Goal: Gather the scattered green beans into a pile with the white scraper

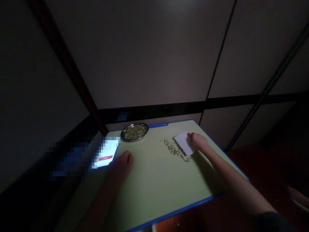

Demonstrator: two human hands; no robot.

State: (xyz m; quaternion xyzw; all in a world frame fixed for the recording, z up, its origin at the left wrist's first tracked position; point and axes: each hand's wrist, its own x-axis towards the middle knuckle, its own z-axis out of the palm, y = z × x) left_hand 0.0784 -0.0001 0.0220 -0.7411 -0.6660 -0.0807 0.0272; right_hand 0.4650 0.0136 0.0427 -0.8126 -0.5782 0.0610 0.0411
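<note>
My right hand [198,141] grips a stiff white sheet, like a card or folded paper [184,143], by its right side. The sheet is tilted, its lower left edge beside a scattered band of small greenish-brown beans or seeds [174,148] on the table. My left hand [125,162] rests on the tabletop in a loose fist, with nothing seen in it. A round metal tray [135,132] holding similar small green pieces stands at the back left, beyond my left hand.
The pale green table [149,187] has a blue rim. A lit screen [107,153], partly pixelated, stands just left of my left hand. Large panels [154,64] rise behind the table. A part of a bare foot [298,196] shows at the far right over the dark floor.
</note>
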